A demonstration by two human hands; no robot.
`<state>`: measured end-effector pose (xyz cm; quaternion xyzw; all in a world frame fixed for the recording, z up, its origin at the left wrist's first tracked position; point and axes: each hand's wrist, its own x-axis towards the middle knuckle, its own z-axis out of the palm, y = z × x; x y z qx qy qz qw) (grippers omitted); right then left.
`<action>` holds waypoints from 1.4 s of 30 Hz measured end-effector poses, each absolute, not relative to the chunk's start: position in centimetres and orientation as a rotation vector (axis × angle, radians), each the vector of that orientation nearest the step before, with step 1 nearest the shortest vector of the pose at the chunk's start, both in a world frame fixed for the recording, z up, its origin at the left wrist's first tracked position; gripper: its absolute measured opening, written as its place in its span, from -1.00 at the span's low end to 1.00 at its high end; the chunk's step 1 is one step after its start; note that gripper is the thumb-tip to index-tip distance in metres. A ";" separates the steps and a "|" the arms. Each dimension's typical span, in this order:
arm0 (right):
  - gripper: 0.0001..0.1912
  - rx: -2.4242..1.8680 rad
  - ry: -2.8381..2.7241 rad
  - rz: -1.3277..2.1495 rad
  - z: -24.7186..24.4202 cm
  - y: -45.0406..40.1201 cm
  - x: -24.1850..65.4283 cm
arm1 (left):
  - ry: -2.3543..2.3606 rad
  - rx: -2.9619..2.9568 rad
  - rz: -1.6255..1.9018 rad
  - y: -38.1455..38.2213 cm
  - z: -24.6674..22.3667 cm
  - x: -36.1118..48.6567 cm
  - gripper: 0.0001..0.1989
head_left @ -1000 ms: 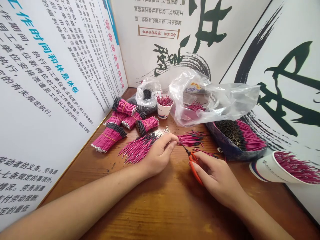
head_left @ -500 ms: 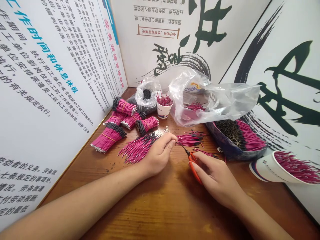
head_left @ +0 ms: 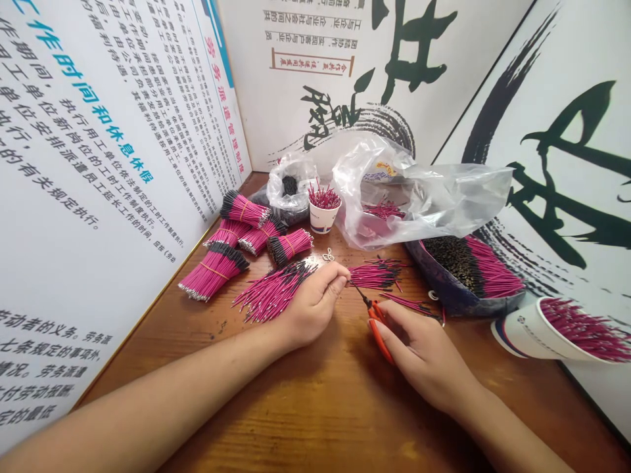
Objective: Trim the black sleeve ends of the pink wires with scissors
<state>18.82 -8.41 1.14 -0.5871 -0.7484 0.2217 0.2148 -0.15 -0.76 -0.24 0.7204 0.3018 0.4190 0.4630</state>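
My left hand (head_left: 318, 303) is closed in a pinch, thumb against forefinger. What lies between the fingertips is too small to make out. My right hand (head_left: 424, 348) is wrapped around the orange handles of needle-nose pliers (head_left: 378, 325), whose thin dark jaws reach up to the left fingertips. Beside and partly behind the left hand spreads a loose pile of pink wires with black ends (head_left: 271, 289). A smaller heap of the same wires (head_left: 375, 273) lies just beyond the pliers' tip, and a few stray wires (head_left: 409, 303) rest above the right hand.
Banded wire bundles (head_left: 213, 270) are stacked at the left. A paper cup of wires (head_left: 323, 220) stands at the back, near a clear plastic bag (head_left: 434, 197). On the right are a dark bag of wires (head_left: 448, 299) and a tilted paper cup (head_left: 522, 328). Printed panels (head_left: 148, 118) enclose the table.
My right hand and the pliers have shifted slightly left, bringing the jaws closer to the left fingertips. My left hand has stayed in place.
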 end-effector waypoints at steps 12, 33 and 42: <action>-0.72 -1.624 -2.089 0.523 1.2 -8.3 19.0 | 0.754 1.747 0.994 -0.8 -0.4 -0.2 -0.78; -0.71 -1.622 -2.105 0.570 1.5 -8.4 18.7 | 0.760 1.732 0.960 -1.0 -0.1 -0.2 -0.76; -0.68 -1.608 -2.178 0.526 2.0 -8.2 19.3 | 0.756 1.754 0.916 -0.9 -0.1 -0.3 -0.72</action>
